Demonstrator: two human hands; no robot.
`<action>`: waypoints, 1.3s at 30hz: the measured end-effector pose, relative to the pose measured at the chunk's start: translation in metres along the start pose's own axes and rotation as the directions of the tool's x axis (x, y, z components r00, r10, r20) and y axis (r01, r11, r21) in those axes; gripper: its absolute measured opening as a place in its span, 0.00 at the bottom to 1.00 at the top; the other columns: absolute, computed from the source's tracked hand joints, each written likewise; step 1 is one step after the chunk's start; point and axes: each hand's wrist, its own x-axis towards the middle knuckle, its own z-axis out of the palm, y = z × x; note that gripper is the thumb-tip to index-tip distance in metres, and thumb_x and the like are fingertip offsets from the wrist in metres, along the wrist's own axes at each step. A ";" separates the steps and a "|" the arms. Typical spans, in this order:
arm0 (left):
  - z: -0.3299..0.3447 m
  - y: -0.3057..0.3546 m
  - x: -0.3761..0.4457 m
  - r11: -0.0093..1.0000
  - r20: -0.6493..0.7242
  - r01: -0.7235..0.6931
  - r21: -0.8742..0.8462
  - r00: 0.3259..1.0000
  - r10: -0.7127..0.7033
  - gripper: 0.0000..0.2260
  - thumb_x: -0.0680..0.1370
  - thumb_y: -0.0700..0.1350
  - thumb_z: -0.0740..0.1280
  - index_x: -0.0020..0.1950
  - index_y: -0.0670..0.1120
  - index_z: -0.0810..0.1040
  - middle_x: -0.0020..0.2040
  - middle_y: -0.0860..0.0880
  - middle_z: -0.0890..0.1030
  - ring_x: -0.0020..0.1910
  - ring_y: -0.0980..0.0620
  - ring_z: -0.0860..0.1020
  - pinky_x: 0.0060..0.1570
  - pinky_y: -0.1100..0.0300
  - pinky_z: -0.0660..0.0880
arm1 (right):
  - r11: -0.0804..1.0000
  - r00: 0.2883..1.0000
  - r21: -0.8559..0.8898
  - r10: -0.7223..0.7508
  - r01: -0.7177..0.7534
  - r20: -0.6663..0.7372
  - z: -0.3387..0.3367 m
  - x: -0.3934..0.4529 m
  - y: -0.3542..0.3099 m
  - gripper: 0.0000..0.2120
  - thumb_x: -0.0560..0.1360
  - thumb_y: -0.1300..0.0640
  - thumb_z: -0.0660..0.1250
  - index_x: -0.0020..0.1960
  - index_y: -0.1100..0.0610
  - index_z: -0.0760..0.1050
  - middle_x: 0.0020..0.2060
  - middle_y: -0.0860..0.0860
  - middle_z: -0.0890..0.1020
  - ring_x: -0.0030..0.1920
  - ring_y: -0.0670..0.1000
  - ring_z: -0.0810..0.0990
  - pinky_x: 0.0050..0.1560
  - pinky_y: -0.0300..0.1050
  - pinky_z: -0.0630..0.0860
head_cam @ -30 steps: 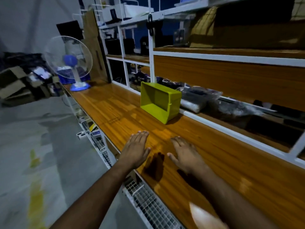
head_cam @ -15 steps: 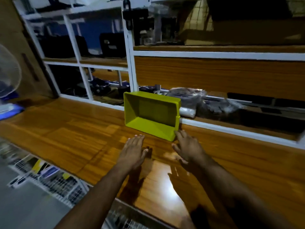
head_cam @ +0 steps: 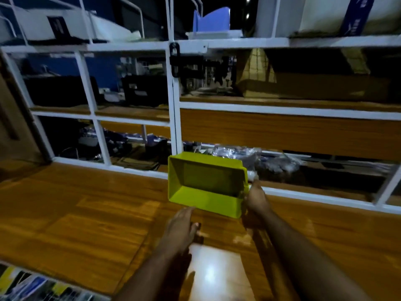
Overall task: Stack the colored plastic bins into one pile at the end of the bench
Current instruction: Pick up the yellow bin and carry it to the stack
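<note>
A yellow-green plastic bin (head_cam: 206, 187) lies on its side on the wooden bench (head_cam: 86, 213), its open mouth facing me, close to the white shelf frame. My right hand (head_cam: 256, 198) rests against the bin's right end wall, fingers pointing up along it; whether it grips the wall is unclear. My left hand (head_cam: 180, 227) hovers flat and open just in front of the bin's lower front edge, holding nothing. No other coloured bin shows on the bench.
A white metal shelf frame (head_cam: 175, 118) runs along the back of the bench. Clear plastic bags (head_cam: 260, 159) lie on the lower shelf behind the bin. A blue bin-like shape (head_cam: 211, 20) sits on the top shelf. Wire baskets (head_cam: 32, 287) hang below the front edge.
Both hands have moved forward to the bin; the right hand now touches its right end and the left is near its front edge. The view has swung right and closer.
</note>
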 end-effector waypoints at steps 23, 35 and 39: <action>0.024 0.016 0.018 0.628 0.227 0.502 -0.595 0.854 -0.468 0.14 0.79 0.51 0.63 0.55 0.42 0.79 0.51 0.40 0.82 0.51 0.41 0.80 0.47 0.51 0.76 | 0.907 0.989 0.416 -0.005 0.065 -0.146 0.002 -0.063 -0.003 0.26 0.71 0.54 0.67 0.66 0.61 0.65 0.46 0.60 0.81 0.38 0.58 0.83 0.34 0.47 0.78; 0.011 0.016 0.035 0.476 0.193 0.374 -0.796 0.902 -0.386 0.10 0.74 0.36 0.66 0.54 0.39 0.79 0.44 0.42 0.82 0.35 0.47 0.78 0.34 0.58 0.72 | 0.671 0.883 0.646 0.470 -0.364 0.010 0.006 -0.117 0.063 0.14 0.81 0.51 0.57 0.41 0.58 0.73 0.33 0.61 0.79 0.28 0.56 0.75 0.29 0.42 0.70; -0.011 0.017 0.010 0.447 0.370 0.451 -0.773 0.892 -0.261 0.07 0.75 0.36 0.64 0.48 0.47 0.69 0.37 0.46 0.74 0.32 0.50 0.72 0.31 0.60 0.68 | 0.844 0.936 0.431 0.352 -0.321 0.007 -0.017 -0.090 0.083 0.20 0.75 0.44 0.58 0.37 0.57 0.78 0.36 0.57 0.81 0.38 0.58 0.79 0.42 0.50 0.75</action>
